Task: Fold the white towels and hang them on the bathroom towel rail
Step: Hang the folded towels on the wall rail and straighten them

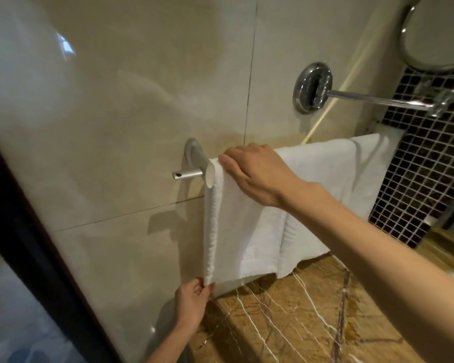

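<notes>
Towels (pixel 249 226) over rail (pixel 194 159)

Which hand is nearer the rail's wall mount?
Right. The right hand rests on the towel just beside the mount; the left hand pinches the towel's bottom corner, well below.

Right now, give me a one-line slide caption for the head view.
Right hand steadies white folded towel on chrome towel rail; left hand pinches its bottom corner.
</notes>
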`<control>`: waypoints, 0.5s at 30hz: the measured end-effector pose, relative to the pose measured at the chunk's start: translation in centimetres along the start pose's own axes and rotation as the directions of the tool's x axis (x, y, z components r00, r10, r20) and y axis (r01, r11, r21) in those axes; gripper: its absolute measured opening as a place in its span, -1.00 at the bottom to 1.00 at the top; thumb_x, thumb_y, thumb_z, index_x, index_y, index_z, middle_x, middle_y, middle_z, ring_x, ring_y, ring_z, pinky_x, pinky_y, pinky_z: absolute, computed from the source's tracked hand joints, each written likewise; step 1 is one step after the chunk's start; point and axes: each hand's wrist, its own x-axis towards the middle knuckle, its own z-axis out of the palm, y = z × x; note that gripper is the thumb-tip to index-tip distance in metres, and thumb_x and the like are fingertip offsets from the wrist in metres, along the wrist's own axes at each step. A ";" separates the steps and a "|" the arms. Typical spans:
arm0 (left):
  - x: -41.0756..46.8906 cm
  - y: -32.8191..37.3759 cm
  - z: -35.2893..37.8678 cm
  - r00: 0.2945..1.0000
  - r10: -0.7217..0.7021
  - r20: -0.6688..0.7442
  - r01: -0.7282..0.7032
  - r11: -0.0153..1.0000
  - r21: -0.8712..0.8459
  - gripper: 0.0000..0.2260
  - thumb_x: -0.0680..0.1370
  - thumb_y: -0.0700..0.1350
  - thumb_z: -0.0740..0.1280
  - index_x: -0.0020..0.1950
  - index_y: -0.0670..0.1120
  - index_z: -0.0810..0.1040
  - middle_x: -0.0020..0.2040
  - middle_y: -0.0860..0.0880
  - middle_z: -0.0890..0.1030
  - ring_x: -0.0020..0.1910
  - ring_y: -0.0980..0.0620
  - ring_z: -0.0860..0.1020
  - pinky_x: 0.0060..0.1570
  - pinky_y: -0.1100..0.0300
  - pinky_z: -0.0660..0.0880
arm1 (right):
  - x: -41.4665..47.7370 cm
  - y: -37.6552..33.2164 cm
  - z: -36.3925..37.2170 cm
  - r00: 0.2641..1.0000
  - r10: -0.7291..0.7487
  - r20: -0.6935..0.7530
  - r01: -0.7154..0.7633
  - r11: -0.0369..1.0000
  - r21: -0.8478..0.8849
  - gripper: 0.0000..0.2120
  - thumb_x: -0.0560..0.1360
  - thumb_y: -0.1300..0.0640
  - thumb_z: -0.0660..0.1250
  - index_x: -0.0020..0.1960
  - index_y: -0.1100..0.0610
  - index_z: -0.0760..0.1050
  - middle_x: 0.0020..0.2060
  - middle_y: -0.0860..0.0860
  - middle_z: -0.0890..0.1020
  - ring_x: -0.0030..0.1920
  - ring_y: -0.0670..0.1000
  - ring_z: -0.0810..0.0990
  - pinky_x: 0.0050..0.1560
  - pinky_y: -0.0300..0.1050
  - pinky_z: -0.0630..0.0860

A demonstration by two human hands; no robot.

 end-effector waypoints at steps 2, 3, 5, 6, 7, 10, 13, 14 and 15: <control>0.3 -0.1 0.2 1.000 0.011 -0.005 -0.010 0.999 0.035 -0.90 0.44 -0.27 0.45 -0.24 -0.11 0.63 -0.34 0.02 0.69 -0.35 0.07 0.66 -0.38 0.33 0.50 | -0.1 0.1 0.1 1.000 -0.002 0.006 0.002 1.000 0.024 -0.58 0.65 -0.07 -0.08 0.05 0.09 0.49 -0.08 0.08 0.59 -0.08 0.16 0.49 -0.01 0.03 0.33; 0.5 -0.1 0.3 1.000 0.017 -0.002 -0.017 0.999 0.046 -0.89 0.44 -0.27 0.45 -0.25 -0.10 0.62 -0.34 0.04 0.69 -0.34 0.07 0.66 -0.38 0.33 0.49 | -0.1 0.1 0.1 1.000 0.002 0.011 -0.002 0.999 0.032 -0.58 0.65 -0.07 -0.08 0.06 0.09 0.49 -0.09 0.07 0.58 -0.08 0.15 0.49 -0.01 0.02 0.32; 0.7 -0.3 0.5 0.999 0.027 0.018 -0.028 0.998 0.060 -0.90 0.44 -0.24 0.46 -0.23 -0.07 0.62 -0.30 0.07 0.70 -0.28 0.05 0.67 -0.30 0.28 0.50 | -0.2 0.2 0.2 1.000 0.001 0.013 -0.002 0.999 0.034 -0.59 0.65 -0.08 -0.09 0.08 0.08 0.49 -0.09 0.07 0.58 -0.08 0.14 0.48 -0.01 0.01 0.31; 0.8 -0.2 0.6 0.999 0.027 0.033 -0.030 0.997 0.074 -0.91 0.45 -0.22 0.46 -0.20 -0.04 0.62 -0.28 0.08 0.70 -0.25 0.07 0.67 -0.27 0.27 0.52 | -0.1 0.3 0.2 1.000 -0.002 0.010 0.001 1.000 0.030 -0.58 0.65 -0.08 -0.09 0.08 0.08 0.49 -0.09 0.07 0.58 -0.08 0.14 0.48 -0.02 0.00 0.30; 0.7 0.0 0.5 0.999 0.024 0.046 -0.028 0.995 0.092 -0.91 0.45 -0.19 0.46 -0.17 -0.02 0.62 -0.26 0.08 0.70 -0.23 0.09 0.67 -0.25 0.27 0.54 | -0.1 0.3 0.2 1.000 -0.003 0.008 0.003 1.000 0.028 -0.58 0.65 -0.08 -0.09 0.07 0.09 0.49 -0.10 0.07 0.58 -0.08 0.14 0.48 -0.03 0.00 0.29; 0.3 1.1 0.1 0.995 0.031 0.091 -0.041 0.993 0.114 -0.80 0.45 -0.16 0.46 -0.02 0.09 0.57 -0.18 0.17 0.67 -0.16 0.19 0.64 -0.17 0.30 0.54 | 0.0 0.5 0.3 1.000 0.000 0.016 -0.001 0.999 0.040 -0.60 0.65 -0.07 -0.08 0.08 0.08 0.48 -0.09 0.08 0.58 -0.08 0.15 0.48 -0.04 -0.01 0.27; -0.6 2.9 -0.5 0.988 0.060 0.143 -0.082 0.986 0.147 -0.71 0.45 -0.09 0.46 0.05 0.22 0.47 -0.07 0.26 0.62 -0.09 0.24 0.61 -0.15 0.34 0.52 | 0.0 0.5 0.2 0.998 0.012 0.055 -0.016 0.997 0.069 -0.62 0.65 -0.07 -0.07 0.09 0.06 0.48 -0.07 0.08 0.57 -0.06 0.14 0.47 -0.02 -0.01 0.28; -0.9 3.5 -0.7 0.985 0.072 0.154 -0.098 0.981 0.166 -0.70 0.46 -0.06 0.45 0.08 0.23 0.46 -0.05 0.28 0.60 -0.09 0.24 0.61 -0.17 0.35 0.51 | 0.1 0.6 0.3 0.998 0.016 0.065 -0.021 0.997 0.076 -0.62 0.65 -0.08 -0.07 0.10 0.06 0.48 -0.06 0.08 0.57 -0.05 0.14 0.47 -0.03 -0.02 0.26; -1.3 4.2 -1.1 0.982 0.090 0.163 -0.119 0.977 0.176 -0.69 0.46 -0.04 0.45 0.11 0.23 0.45 -0.04 0.28 0.59 -0.10 0.25 0.61 -0.21 0.36 0.51 | 0.0 0.6 0.2 0.997 0.019 0.071 -0.024 0.997 0.077 -0.62 0.65 -0.07 -0.07 0.10 0.06 0.48 -0.06 0.08 0.57 -0.05 0.14 0.47 -0.04 -0.03 0.26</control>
